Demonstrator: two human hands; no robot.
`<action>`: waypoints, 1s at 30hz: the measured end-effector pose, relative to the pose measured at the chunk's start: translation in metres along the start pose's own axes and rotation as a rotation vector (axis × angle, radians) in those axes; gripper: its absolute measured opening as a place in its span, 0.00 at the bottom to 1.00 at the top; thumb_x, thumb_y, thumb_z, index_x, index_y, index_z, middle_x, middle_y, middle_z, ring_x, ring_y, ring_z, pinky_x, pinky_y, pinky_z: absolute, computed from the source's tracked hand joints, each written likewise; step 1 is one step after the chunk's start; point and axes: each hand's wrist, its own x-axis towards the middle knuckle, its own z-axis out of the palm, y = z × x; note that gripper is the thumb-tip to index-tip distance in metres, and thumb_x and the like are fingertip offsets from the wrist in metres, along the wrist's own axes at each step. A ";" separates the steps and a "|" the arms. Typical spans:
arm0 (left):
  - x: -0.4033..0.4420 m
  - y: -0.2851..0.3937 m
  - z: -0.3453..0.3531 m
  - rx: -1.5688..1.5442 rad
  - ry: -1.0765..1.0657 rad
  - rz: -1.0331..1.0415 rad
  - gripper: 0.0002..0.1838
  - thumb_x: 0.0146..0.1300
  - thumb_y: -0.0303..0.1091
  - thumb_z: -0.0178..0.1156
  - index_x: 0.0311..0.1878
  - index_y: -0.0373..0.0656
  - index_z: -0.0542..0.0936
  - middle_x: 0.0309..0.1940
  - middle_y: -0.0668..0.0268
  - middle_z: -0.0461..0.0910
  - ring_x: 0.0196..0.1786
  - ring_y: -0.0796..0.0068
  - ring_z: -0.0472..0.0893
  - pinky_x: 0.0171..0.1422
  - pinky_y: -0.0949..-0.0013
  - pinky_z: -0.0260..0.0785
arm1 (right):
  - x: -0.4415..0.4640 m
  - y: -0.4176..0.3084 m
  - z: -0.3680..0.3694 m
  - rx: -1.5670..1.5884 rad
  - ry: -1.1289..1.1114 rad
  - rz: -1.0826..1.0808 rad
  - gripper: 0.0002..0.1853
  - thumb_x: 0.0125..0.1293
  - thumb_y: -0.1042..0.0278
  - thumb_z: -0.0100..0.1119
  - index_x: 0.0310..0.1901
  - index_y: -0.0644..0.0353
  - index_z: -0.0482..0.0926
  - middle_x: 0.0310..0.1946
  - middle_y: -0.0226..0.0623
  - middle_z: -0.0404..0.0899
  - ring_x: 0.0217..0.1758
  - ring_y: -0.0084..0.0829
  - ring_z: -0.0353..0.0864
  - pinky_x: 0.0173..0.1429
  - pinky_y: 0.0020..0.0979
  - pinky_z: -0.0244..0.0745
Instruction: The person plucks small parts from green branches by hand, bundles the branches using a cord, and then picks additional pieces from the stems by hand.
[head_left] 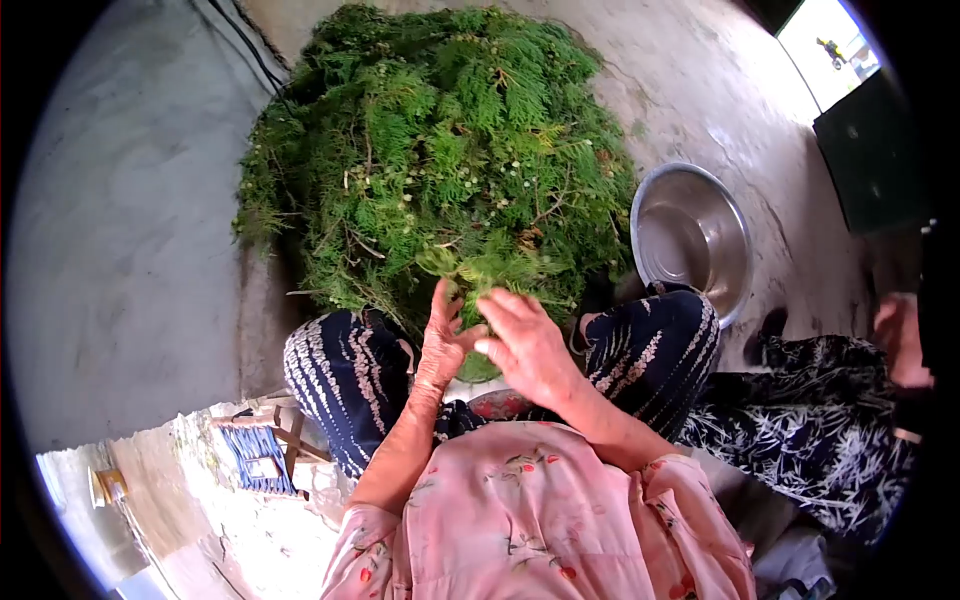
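A large heap of green leafy branches (440, 150) with small pale round fruits lies in front of my knees. Both my hands are at its near edge, close together over my lap. My left hand (445, 340) is upright with its fingers bent around something I cannot make out, below a loose green sprig (437, 262). My right hand (525, 345) has its fingers stretched toward the left, next to light green, blurred foliage. Some green material (477, 368) shows below and between the hands.
A metal basin (692, 240) stands on the floor right of the heap. Another person in black-and-white patterned clothing (810, 440) sits at the right. A small folding stool (262, 455) is at the lower left. A dark box (870, 155) stands at the upper right.
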 end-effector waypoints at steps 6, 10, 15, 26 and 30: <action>-0.008 0.067 -0.019 -0.849 -0.189 0.057 0.34 0.50 0.26 0.54 0.63 0.42 0.60 0.60 0.51 0.63 0.59 0.51 0.67 0.59 0.53 0.66 | -0.016 -0.030 0.032 -0.151 -0.049 -0.246 0.24 0.48 0.67 0.61 0.48 0.68 0.72 0.48 0.43 0.70 0.50 0.42 0.67 0.58 0.39 0.62; -0.015 0.071 -0.030 -1.042 -0.051 0.025 0.34 0.46 0.26 0.56 0.62 0.39 0.62 0.59 0.49 0.64 0.60 0.49 0.66 0.62 0.51 0.61 | -0.023 -0.016 0.048 -0.245 -0.036 -0.350 0.18 0.49 0.71 0.55 0.44 0.67 0.73 0.48 0.41 0.70 0.51 0.40 0.67 0.57 0.41 0.63; -0.021 0.068 -0.030 -0.891 -0.021 0.045 0.35 0.44 0.14 0.50 0.61 0.36 0.62 0.58 0.49 0.65 0.60 0.47 0.66 0.65 0.57 0.59 | -0.036 0.010 0.053 0.093 -0.194 -0.054 0.10 0.46 0.82 0.50 0.30 0.62 0.79 0.38 0.40 0.77 0.43 0.42 0.75 0.52 0.37 0.69; -0.033 0.051 -0.008 -0.902 -0.227 -0.194 0.32 0.39 0.09 0.47 0.54 0.36 0.69 0.46 0.46 0.74 0.45 0.49 0.77 0.48 0.43 0.71 | -0.041 0.068 0.103 1.615 -0.179 0.875 0.14 0.63 0.54 0.53 0.38 0.57 0.76 0.22 0.22 0.72 0.19 0.19 0.67 0.23 0.21 0.63; -0.037 0.049 0.003 -0.891 -0.354 -0.276 0.31 0.39 0.10 0.49 0.53 0.36 0.70 0.45 0.45 0.74 0.45 0.48 0.77 0.49 0.43 0.71 | -0.050 0.060 0.099 1.702 -0.219 0.702 0.04 0.57 0.69 0.51 0.35 0.53 0.73 0.21 0.12 0.66 0.19 0.10 0.61 0.20 0.20 0.53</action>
